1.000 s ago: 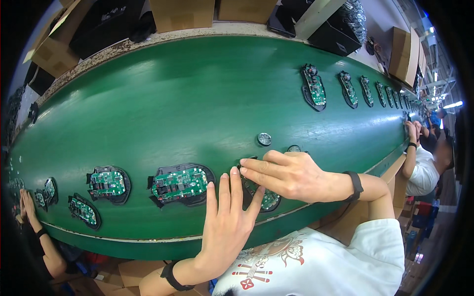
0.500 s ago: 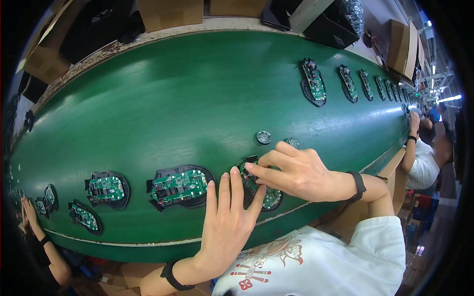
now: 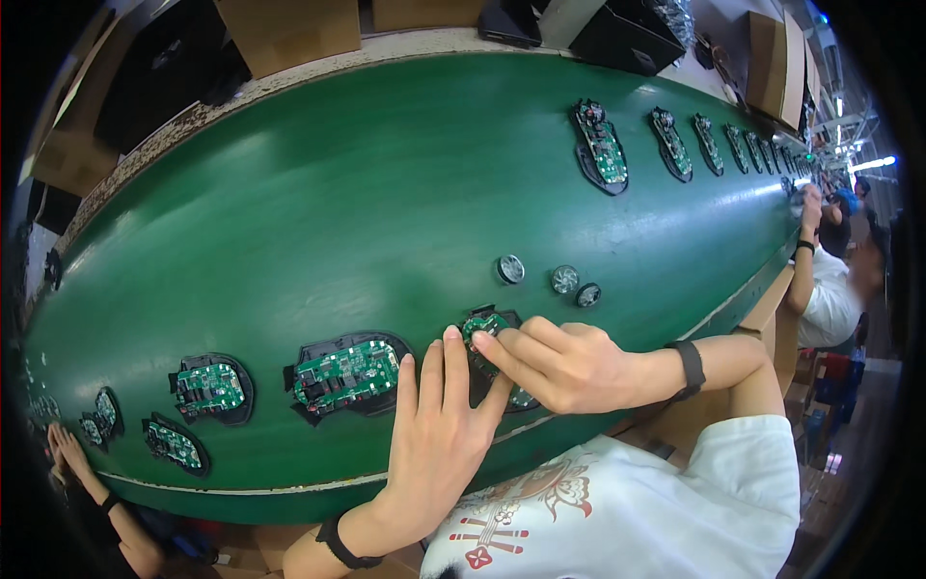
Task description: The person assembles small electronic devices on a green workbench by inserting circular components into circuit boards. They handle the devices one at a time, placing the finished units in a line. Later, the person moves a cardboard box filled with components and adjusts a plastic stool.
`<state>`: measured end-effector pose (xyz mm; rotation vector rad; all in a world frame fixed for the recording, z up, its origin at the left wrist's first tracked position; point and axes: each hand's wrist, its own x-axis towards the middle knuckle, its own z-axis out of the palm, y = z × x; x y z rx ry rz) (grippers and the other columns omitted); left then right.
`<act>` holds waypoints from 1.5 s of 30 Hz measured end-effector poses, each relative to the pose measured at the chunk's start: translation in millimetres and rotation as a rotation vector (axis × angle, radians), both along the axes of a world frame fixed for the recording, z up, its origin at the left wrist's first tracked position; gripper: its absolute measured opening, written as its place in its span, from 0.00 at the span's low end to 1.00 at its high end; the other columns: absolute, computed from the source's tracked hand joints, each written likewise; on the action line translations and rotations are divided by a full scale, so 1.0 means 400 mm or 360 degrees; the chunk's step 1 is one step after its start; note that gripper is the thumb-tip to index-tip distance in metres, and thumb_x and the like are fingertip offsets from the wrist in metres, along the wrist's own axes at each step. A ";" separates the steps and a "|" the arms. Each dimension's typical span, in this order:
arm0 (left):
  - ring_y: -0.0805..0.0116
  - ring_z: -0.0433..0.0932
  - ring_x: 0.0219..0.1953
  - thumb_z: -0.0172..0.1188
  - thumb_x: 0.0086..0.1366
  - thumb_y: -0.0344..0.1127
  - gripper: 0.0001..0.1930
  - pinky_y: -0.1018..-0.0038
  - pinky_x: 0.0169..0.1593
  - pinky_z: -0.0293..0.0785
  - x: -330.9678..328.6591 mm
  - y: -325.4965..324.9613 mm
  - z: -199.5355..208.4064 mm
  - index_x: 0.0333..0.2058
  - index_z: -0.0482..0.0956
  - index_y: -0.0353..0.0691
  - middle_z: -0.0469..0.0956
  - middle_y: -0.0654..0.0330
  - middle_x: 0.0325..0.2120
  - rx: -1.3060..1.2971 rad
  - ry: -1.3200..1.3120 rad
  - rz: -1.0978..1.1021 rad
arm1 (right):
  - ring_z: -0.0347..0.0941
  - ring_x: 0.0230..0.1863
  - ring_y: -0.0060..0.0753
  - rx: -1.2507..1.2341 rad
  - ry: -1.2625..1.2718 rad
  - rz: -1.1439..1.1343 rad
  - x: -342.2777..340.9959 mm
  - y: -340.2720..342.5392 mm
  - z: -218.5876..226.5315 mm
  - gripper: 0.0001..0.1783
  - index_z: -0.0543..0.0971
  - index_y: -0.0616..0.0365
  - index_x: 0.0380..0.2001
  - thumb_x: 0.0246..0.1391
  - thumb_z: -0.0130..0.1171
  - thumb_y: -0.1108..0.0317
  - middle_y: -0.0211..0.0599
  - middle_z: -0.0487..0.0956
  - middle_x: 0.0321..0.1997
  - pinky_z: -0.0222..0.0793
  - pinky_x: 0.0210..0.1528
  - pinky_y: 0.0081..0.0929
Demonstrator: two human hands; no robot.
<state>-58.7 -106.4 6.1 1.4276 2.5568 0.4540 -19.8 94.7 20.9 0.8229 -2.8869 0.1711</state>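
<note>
A green circuit board in a black plastic shell point(image 3: 484, 321) lies in front of me, partly covered by my hands. My left hand point(image 3: 436, 449) is open, its fingers stretched out along the shell's left side and its thumb near the lower part. My right hand point(image 3: 569, 367) is closed over the board from the right, with the index fingertip pressed on its upper part. Whatever its fingers may pinch is hidden. Left of my hand rests another shell with a green board point(image 3: 352, 374). Beyond my right hand are round ribbed wheels point(image 3: 511, 269), point(image 3: 565, 280), point(image 3: 587, 295).
More shells with boards lie at left point(image 3: 210, 388), point(image 3: 176, 445) and in a row at far right point(image 3: 602, 150) on the green worktop point(image 3: 318, 193). Cardboard boxes point(image 3: 289, 37) and a black bin point(image 3: 627, 39) line the far edge. Co-workers' hands show at left point(image 3: 75, 455) and right point(image 3: 810, 207).
My right hand has shifted slightly down, and its index finger now presses on the board's upper part. A third wheel has come into view from behind it. The whole view has shifted slightly.
</note>
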 end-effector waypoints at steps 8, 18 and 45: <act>0.45 0.65 0.64 0.77 0.42 0.40 0.33 0.45 0.63 0.64 -0.010 0.000 -0.003 0.52 0.81 0.57 0.62 0.43 0.63 0.0121 -0.0081 0.0018 | 0.69 0.36 0.26 -0.0122 -0.0057 -0.0129 -0.011 0.010 -0.006 0.31 0.77 0.63 0.56 0.44 0.62 0.70 0.34 0.77 0.45 0.63 0.21 0.15; 0.46 0.66 0.61 0.77 0.43 0.41 0.36 0.45 0.64 0.62 -0.026 -0.007 0.009 0.56 0.78 0.62 0.62 0.42 0.64 0.0082 -0.0115 -0.0030 | 0.71 0.33 0.28 -0.0248 -0.0060 -0.0323 0.038 0.037 0.040 0.27 0.80 0.61 0.50 0.41 0.63 0.72 0.32 0.79 0.44 0.70 0.22 0.21; 0.48 0.74 0.54 0.62 0.59 0.35 0.29 0.44 0.60 0.68 -0.026 -0.003 0.004 0.60 0.75 0.63 0.64 0.35 0.61 -0.0056 -0.0039 -0.0154 | 0.67 0.26 0.23 -0.0944 -0.0265 -0.0510 0.104 0.027 -0.050 0.10 0.84 0.54 0.27 0.37 0.74 0.74 0.22 0.77 0.28 0.55 0.12 0.21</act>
